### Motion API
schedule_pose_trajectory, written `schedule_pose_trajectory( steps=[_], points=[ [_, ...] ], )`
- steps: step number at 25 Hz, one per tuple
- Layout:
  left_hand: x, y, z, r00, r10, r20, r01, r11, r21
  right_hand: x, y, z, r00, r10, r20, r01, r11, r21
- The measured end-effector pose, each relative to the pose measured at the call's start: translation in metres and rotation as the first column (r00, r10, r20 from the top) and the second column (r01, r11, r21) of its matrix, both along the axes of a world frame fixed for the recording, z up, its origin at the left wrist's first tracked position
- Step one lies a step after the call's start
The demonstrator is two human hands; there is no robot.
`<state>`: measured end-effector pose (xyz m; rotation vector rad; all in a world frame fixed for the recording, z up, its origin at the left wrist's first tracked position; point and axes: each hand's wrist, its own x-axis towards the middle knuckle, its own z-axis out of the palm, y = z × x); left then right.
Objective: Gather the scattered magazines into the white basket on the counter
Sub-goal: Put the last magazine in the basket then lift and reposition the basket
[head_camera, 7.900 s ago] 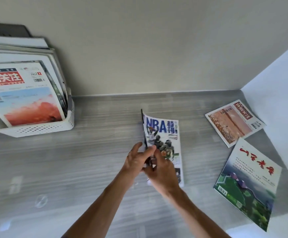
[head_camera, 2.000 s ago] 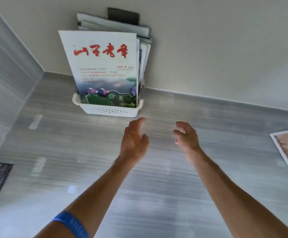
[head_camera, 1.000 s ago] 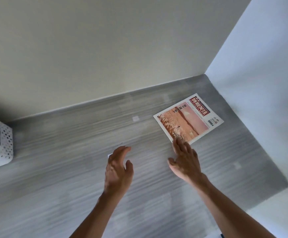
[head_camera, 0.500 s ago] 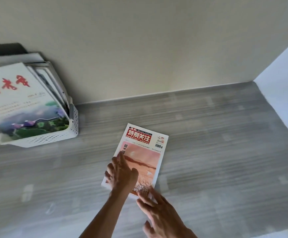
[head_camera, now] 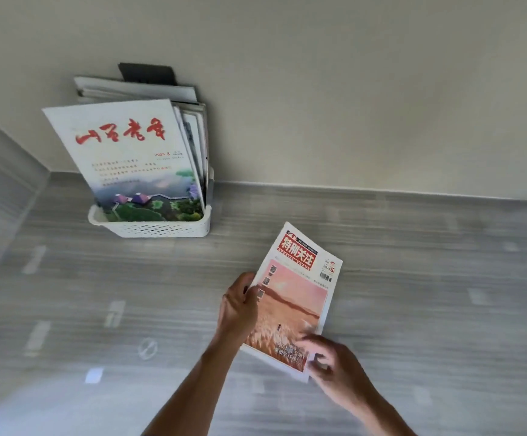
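Pink-cover magazine (head_camera: 296,297) in lower centre of frame, lifted over grey counter (head_camera: 413,278), long axis running from lower right corner up toward frame top, title end away from person. Left hand (head_camera: 238,308) grips left long edge, thumb on cover. Right hand (head_camera: 334,366) pinches lower right corner; blurred, finger detail unclear. White basket (head_camera: 161,226) sits upper left against wall, already packed with upright magazines, landscape-cover magazine (head_camera: 130,158) frontmost. Basket lies up-left of hands; left hand nearer. Judgement: magazine must travel up-left, stand upright, slot in front.
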<state>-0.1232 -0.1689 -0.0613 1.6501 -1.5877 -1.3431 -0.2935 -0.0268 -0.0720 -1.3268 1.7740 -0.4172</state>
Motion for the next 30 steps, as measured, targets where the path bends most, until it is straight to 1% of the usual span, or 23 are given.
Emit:
schedule_pose_trajectory(
  steps=[1, 2, 3, 4, 5, 6, 7, 8, 10, 11, 13, 15, 17, 19, 21, 22, 23, 24, 25, 26, 27, 28, 30],
  points=[
    [0.010, 0.000, 0.006, 0.998, -0.008, -0.065, 0.003, 0.998, -0.070, 0.001, -0.021, 0.007, 0.987, -0.152, 0.046, 0.153, 0.988, -0.006],
    [0.023, -0.002, 0.014, 0.990, -0.006, -0.141, -0.011, 0.992, -0.123, 0.002, -0.045, 0.014, 0.953, -0.292, 0.087, 0.293, 0.956, -0.001],
    [0.039, -0.009, 0.023, 0.975, 0.000, -0.223, -0.034, 0.988, -0.150, 0.006, -0.071, 0.022, 0.896, -0.410, 0.173, 0.410, 0.911, 0.037],
    [0.055, -0.016, 0.032, 0.954, 0.007, -0.301, -0.055, 0.987, -0.151, 0.010, -0.097, 0.027, 0.814, -0.493, 0.308, 0.486, 0.868, 0.104],
    [0.071, -0.024, 0.039, 0.930, 0.023, -0.367, -0.078, 0.988, -0.136, 0.015, -0.121, 0.033, 0.740, -0.515, 0.433, 0.497, 0.852, 0.162],
    [0.090, -0.033, 0.046, 0.910, 0.051, -0.412, -0.111, 0.986, -0.124, 0.027, -0.142, 0.041, 0.687, -0.492, 0.534, 0.476, 0.861, 0.181],
    [0.108, -0.042, 0.053, 0.891, 0.084, -0.446, -0.155, 0.980, -0.125, 0.041, -0.162, 0.051, 0.666, -0.449, 0.596, 0.456, 0.877, 0.151],
    [0.125, -0.053, 0.060, 0.872, 0.113, -0.476, -0.206, 0.967, -0.147, 0.055, -0.181, 0.061, 0.672, -0.388, 0.631, 0.439, 0.895, 0.083],
    [0.156, -0.084, 0.076, 0.848, 0.145, -0.510, -0.303, 0.922, -0.242, 0.089, -0.220, 0.085, 0.702, -0.251, 0.667, 0.409, 0.908, -0.089],
    [0.170, -0.103, 0.085, 0.848, 0.155, -0.506, -0.341, 0.892, -0.298, 0.105, -0.239, 0.099, 0.717, -0.192, 0.670, 0.393, 0.905, -0.162],
    [0.191, -0.145, 0.101, 0.878, 0.206, -0.432, -0.390, 0.830, -0.398, 0.130, -0.277, 0.125, 0.755, -0.108, 0.647, 0.358, 0.894, -0.269],
    [0.207, -0.180, 0.108, 0.927, 0.273, -0.256, -0.367, 0.797, -0.480, 0.147, -0.310, 0.137, 0.767, -0.101, 0.634, 0.371, 0.876, -0.308],
    [0.220, -0.203, 0.099, 0.943, 0.322, -0.085, -0.318, 0.794, -0.517, 0.158, -0.332, 0.132, 0.785, -0.142, 0.603, 0.390, 0.869, -0.303],
    [0.228, -0.210, 0.082, 0.947, 0.320, 0.030, -0.267, 0.834, -0.482, 0.165, -0.340, 0.115, 0.826, -0.188, 0.531, 0.371, 0.891, -0.261],
    [0.233, -0.210, 0.064, 0.939, 0.307, 0.153, -0.223, 0.886, -0.406, 0.169, -0.341, 0.095, 0.876, -0.202, 0.438, 0.335, 0.909, -0.250],
    [0.236, -0.211, 0.057, 0.924, 0.318, 0.212, -0.222, 0.898, -0.379, 0.169, -0.341, 0.088, 0.890, -0.220, 0.400, 0.347, 0.895, -0.279],
    [0.239, -0.214, 0.052, 0.910, 0.337, 0.241, -0.238, 0.901, -0.362, 0.168, -0.342, 0.084, 0.891, -0.269, 0.365, 0.391, 0.863, -0.320],
    [0.241, -0.219, 0.051, 0.907, 0.349, 0.234, -0.257, 0.901, -0.350, 0.165, -0.346, 0.081, 0.877, -0.342, 0.338, 0.456, 0.816, -0.355],
    [0.243, -0.227, 0.052, 0.923, 0.336, 0.185, -0.264, 0.907, -0.328, 0.160, -0.354, 0.081, 0.848, -0.413, 0.332, 0.518, 0.777, -0.358],
    [0.243, -0.236, 0.056, 0.951, 0.290, 0.110, -0.251, 0.927, -0.279, 0.153, -0.362, 0.081, 0.821, -0.451, 0.351, 0.557, 0.768, -0.315],
    [0.243, -0.245, 0.059, 0.974, 0.225, 0.032, -0.214, 0.955, -0.205, 0.145, -0.371, 0.081, 0.805, -0.445, 0.392, 0.558, 0.792, -0.247],
    [0.242, -0.253, 0.061, 0.987, 0.161, -0.018, -0.162, 0.980, -0.119, 0.138, -0.378, 0.079, 0.801, -0.406, 0.439, 0.522, 0.834, -0.181],
    [0.240, -0.262, 0.056, 0.997, 0.072, -0.043, -0.071, 0.997, 0.017, 0.129, -0.386, 0.074, 0.819, -0.332, 0.468, 0.423, 0.900, -0.103]
  ],
)
